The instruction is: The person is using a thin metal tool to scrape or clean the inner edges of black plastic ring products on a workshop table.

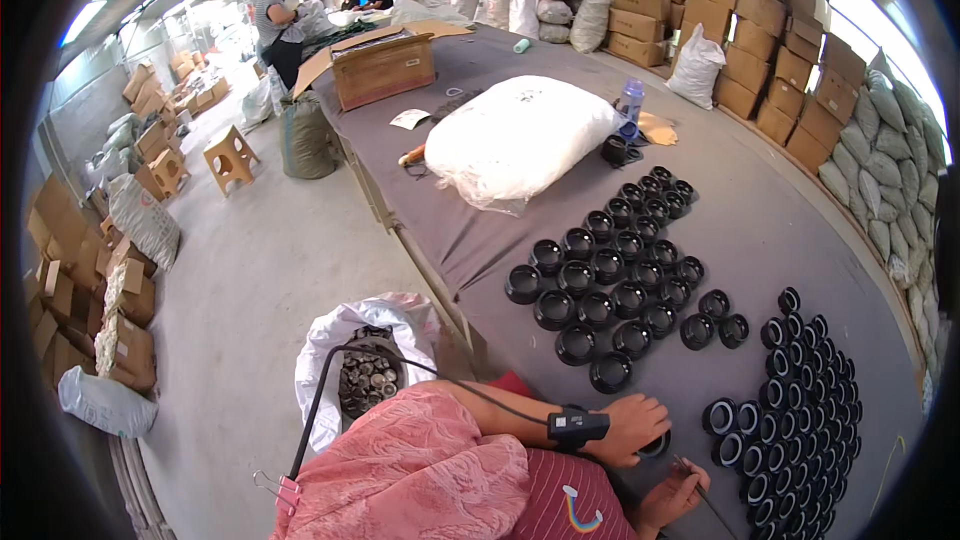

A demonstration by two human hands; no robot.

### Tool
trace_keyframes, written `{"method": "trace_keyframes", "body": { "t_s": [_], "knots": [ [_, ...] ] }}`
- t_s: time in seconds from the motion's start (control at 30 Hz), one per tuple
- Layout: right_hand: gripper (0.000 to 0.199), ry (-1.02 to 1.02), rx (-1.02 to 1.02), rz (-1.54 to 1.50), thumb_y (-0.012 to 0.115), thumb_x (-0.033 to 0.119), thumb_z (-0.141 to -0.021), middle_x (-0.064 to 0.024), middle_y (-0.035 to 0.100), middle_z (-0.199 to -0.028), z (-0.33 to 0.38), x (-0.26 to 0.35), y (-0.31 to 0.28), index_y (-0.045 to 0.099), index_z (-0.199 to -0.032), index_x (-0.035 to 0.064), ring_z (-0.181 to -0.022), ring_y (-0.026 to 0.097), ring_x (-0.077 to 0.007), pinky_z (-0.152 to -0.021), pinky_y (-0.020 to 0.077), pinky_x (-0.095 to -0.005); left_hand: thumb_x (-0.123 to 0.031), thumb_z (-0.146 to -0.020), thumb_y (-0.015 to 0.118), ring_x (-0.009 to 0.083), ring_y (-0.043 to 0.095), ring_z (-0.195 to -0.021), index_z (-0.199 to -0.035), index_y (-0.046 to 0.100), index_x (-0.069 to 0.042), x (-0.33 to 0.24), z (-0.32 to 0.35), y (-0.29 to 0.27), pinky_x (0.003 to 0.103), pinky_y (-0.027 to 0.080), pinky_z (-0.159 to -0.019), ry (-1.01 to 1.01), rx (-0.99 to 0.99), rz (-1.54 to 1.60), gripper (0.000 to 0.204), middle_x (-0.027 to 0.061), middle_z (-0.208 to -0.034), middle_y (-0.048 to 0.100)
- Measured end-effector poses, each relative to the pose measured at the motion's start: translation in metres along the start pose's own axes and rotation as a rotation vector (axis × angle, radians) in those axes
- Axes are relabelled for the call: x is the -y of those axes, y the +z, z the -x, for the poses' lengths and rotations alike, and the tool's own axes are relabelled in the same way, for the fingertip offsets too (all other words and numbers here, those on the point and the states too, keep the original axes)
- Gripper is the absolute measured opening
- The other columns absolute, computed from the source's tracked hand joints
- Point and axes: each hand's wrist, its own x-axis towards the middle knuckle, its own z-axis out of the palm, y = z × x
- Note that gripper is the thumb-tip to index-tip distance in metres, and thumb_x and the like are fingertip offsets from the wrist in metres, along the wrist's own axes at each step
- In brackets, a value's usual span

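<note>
While my left hand (628,427) covers most of a black cap (656,445) on the counter (760,240), I can't see its grip. Right hand (672,498) pinches a thin rod (703,498), partly cut off. White sack (345,340) holds dark parts.

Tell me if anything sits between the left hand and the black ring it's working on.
Nothing visible does: the left hand already rests on the black ring at the near table edge. The right hand, holding a thin tool, is beside it, not between.
</note>
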Motion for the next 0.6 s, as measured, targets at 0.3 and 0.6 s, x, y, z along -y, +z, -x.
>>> {"method": "trace_keyframes", "body": {
  "t_s": [0.3,0.6],
  "knots": [
    [0.027,-0.005,0.116,0.370,0.052,0.018,-0.104,-0.0129,0.069,-0.100,0.005,0.021,0.019,0.066,-0.101,-0.0043,-0.083,0.063,-0.0213,-0.073,0.0522,-0.0344,-0.026,-0.074,0.081,0.0424,0.052,-0.125,-0.137,0.048,-0.002,0.015,0.038,0.020,0.049,0.043,-0.104,0.035,-0.066,0.465,0.075,0.0252,-0.143,0.046],
    [0.019,0.063,0.092,0.308,0.056,0.016,-0.103,-0.0118,0.068,-0.098,0.004,0.012,0.006,0.064,-0.101,-0.0020,-0.085,0.061,-0.0195,-0.080,0.0507,-0.0331,-0.021,-0.077,0.079,0.0425,0.053,-0.128,-0.133,0.050,-0.003,0.029,0.029,0.060,0.049,0.043,-0.103,0.119,-0.145,0.452,0.065,0.0304,-0.151,0.041]
  ]
}}
